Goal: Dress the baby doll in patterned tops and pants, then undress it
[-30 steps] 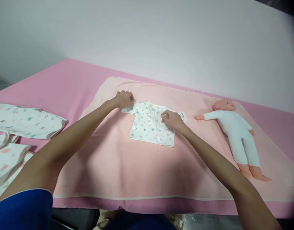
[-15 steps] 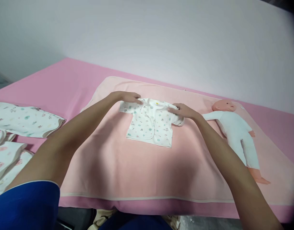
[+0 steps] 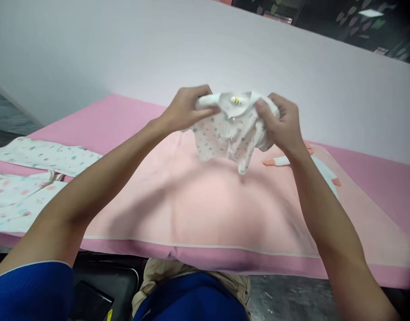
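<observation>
A small white printed baby shirt hangs in the air above the bed, gripped by both shoulders. My left hand pinches its left shoulder between thumb and fingers. On the other side my right hand is closed round the right shoulder, thumb in front. The collar with a yellow print faces me, and the lower part droops in folds, slightly blurred. Below it a light pink blanket is spread out. To the right lies a baby doll in white, partly hidden behind my right forearm.
White printed baby clothes lie at the left, with more folded pieces in front of them. A pink sheet covers the bed, against a pale wall. A black chair or case stands below the front edge.
Both hands have raised the shirt off the blanket, and it now hangs with its lower edge drooping. The camera view has tilted up slightly.
</observation>
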Tool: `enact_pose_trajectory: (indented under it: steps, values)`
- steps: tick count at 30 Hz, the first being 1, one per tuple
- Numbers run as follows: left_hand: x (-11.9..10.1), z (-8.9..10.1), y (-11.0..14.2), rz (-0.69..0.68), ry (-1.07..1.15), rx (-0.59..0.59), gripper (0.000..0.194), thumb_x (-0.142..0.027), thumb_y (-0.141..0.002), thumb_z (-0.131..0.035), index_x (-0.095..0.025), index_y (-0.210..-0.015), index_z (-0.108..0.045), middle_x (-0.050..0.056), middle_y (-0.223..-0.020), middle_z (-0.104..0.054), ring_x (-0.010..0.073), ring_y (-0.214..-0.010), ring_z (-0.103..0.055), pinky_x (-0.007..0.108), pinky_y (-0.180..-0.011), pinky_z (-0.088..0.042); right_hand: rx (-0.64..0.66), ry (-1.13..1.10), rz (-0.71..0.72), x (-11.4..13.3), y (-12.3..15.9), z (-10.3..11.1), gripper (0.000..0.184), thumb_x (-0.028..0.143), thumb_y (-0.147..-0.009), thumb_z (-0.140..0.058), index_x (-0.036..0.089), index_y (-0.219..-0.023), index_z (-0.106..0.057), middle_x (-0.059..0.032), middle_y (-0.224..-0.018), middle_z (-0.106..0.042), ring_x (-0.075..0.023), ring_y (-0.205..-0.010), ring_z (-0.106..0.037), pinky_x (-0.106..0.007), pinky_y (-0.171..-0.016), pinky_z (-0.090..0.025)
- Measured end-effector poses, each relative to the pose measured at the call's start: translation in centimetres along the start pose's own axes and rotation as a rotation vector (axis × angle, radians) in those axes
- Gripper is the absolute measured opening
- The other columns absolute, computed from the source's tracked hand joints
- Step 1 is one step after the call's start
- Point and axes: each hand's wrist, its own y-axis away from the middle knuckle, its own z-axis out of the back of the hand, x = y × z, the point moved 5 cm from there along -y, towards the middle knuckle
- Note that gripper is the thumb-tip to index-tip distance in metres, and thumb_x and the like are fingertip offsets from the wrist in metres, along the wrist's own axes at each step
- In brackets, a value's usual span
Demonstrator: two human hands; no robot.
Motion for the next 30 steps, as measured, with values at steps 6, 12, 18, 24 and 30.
enact_pose_trajectory:
  steps: [6,12,18,24,30]
  values:
    - [-6.5,4.1,0.4,-0.071,-0.1,-0.05,0.026,-0.055,-0.098,-0.068,-0.029,-0.102,-0.066,0.004,-0.084,-0.068,0.0287,-0.099,-0.065,0.046,-0.086,-0.051,-0.056,0.1,0.055,5.1,0.6,4.1,0.055,0.076,-0.108,-0.059,0.026,-0.085,-0.054,-0.0006,-0.082,-0.055,-0.0202,-0.083,-0.05,-0.037,-0.086,-0.048]
    - [-10.7,5.3,1.3,-0.096,-0.178,-0.025,0.018,-0.043,-0.099,-0.065,-0.026,-0.094,-0.065,0.008,-0.092,-0.072,0.0308,-0.101,-0.071,0.045,-0.091,-0.053,-0.067,0.011,-0.078,6.4,3.4,6.1,0.045,0.05,-0.107,-0.065,0.026,-0.075,-0.046,0.0001,-0.076,-0.046,-0.0206,-0.079,-0.049,-0.038,-0.082,-0.048]
    - [-13.1,5.2,2.8,-0.02,-0.025,-0.001,0.039,-0.059,-0.108,-0.059,-0.023,-0.092,-0.064,0.007,-0.091,-0.07,0.0274,-0.101,-0.068,0.041,-0.089,-0.054,0.057,-0.169,-0.305,6.3,5.8,6.3,0.044,0.054,-0.106,-0.063,0.025,-0.076,-0.047,-0.0026,-0.078,-0.048,-0.0195,-0.073,-0.044,-0.038,-0.07,-0.044]
    - [-15.7,5.5,5.1,-0.041,-0.002,0.064,0.055,-0.079,-0.093,-0.074,-0.025,-0.091,-0.067,0.006,-0.088,-0.071,0.0255,-0.097,-0.062,0.04,-0.084,-0.049,0.129,-0.088,-0.13,10.0,9.3,7.5,0.045,0.065,-0.099,-0.075,0.025,-0.087,-0.058,-0.0035,-0.084,-0.056,-0.0213,-0.081,-0.054,-0.038,-0.077,-0.049]
    - [-17.9,5.9,5.6,-0.035,-0.103,-0.114,0.042,-0.067,-0.099,-0.067,-0.027,-0.089,-0.063,0.001,-0.082,-0.07,0.0189,-0.09,-0.05,0.04,-0.089,-0.043,-0.073,-0.065,-0.091,10.1,9.8,7.7,0.047,0.062,-0.099,-0.073,0.026,-0.08,-0.049,-0.0021,-0.079,-0.049,-0.0208,-0.082,-0.053,-0.037,-0.077,-0.052]
